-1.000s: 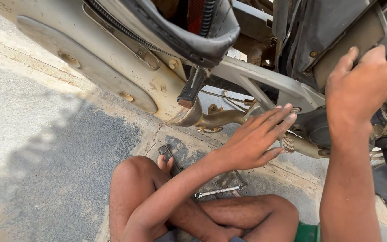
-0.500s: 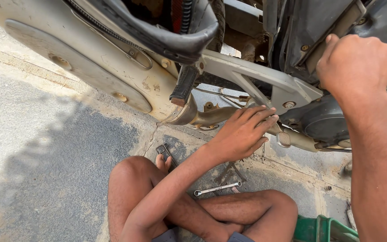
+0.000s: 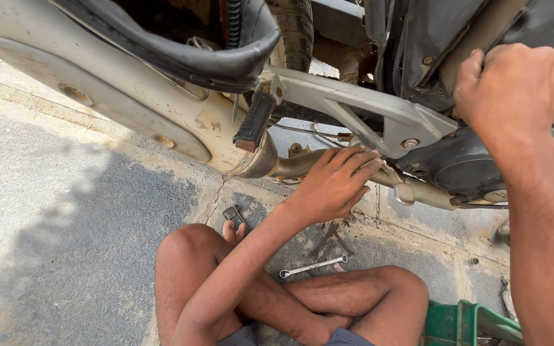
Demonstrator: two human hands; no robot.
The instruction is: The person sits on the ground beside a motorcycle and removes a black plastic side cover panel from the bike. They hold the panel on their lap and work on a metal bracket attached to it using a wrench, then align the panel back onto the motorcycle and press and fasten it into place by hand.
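- Head view, looking down: I see the underside of a dusty grey motorcycle frame (image 3: 354,106) standing on a rough concrete floor (image 3: 65,211), with crossed bare legs at the bottom edge.
- Left hand (image 3: 335,182): it lies palm-down on the tan, dirt-coated metal exhaust pipe (image 3: 302,163), under the silver triangular footrest bracket (image 3: 367,112). Its fingers (image 3: 357,160) are stretched out and slightly spread, resting on the pipe, not pinching anything.
- Right hand (image 3: 514,96): it is up against the dark engine-side bodywork (image 3: 469,163), fingers curled tight into a fist. I cannot tell what, if anything, they grip.
- Black ribbed rubber footpeg (image 3: 253,122): hangs just left of the left hand.
- Small silver double-ended spanner (image 3: 312,266): lies on the floor between the knees, below the left hand and apart from it.
- Green plastic crate (image 3: 469,323): sits at the lower right edge.
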